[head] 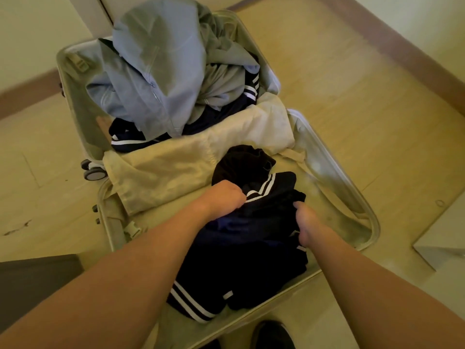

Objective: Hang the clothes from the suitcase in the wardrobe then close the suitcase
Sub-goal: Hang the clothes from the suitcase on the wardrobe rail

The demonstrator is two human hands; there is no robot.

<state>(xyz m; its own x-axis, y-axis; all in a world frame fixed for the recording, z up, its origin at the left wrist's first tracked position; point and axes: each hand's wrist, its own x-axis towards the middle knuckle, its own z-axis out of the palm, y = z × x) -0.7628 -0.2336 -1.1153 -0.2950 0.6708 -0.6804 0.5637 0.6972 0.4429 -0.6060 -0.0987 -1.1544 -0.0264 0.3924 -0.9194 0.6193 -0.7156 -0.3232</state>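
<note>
**Two hands gathering the dark garment**

Both hands are closed into the navy, white-striped garment lying in the near half of the open pale hard-shell suitcase on the floor: left hand bunched at its upper edge, right hand pinching the fabric further right. A crumpled light-blue zip hoodie fills the far half. To lift cleanly, I judge the grip should find the collar or waistband, raise the piece straight up and shake it loose, so the black bundle touching it stays behind.
</note>
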